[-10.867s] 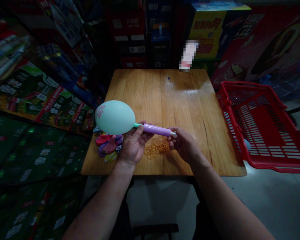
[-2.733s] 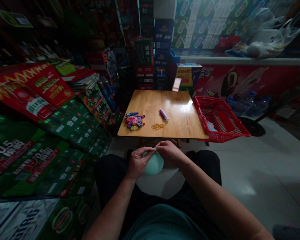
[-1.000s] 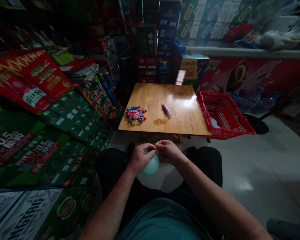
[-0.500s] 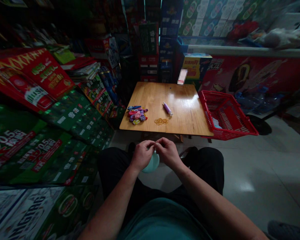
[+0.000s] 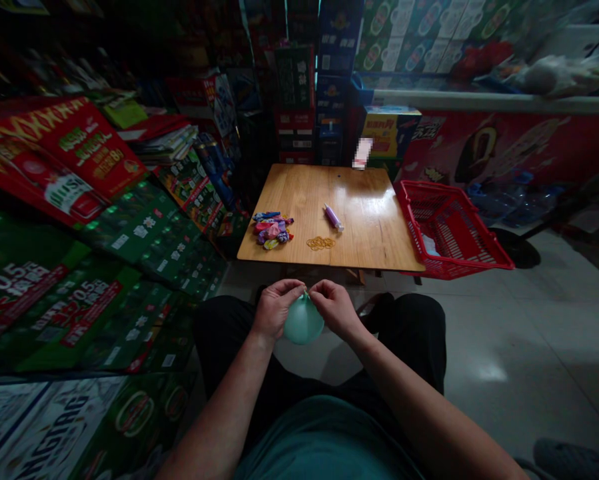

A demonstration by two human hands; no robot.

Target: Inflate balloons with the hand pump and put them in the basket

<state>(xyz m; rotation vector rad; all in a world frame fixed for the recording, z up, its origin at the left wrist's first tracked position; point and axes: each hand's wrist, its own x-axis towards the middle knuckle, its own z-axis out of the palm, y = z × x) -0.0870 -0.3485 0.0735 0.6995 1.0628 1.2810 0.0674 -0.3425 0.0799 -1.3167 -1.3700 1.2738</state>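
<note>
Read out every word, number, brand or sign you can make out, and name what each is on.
"0.5", twice: green cartons at left
"plus": bottle picture on the red carton
"8": same red carton
"GTA", part of a longer word: white and blue carton
All other print, Chinese characters included: too small or blurred to quote.

Balloon (image 5: 304, 325): mint green, inflated, rounded, skin smooth and faintly shiny. Neck up, drawn narrow, pinched at the fingertips of left hand (image 5: 273, 309) and right hand (image 5: 336, 308); body hangs below, between the knees, nearer the wearer than the table (image 5: 299, 193). (Mouth mostly hidden by fingers; knot or none, cannot tell.)
</note>
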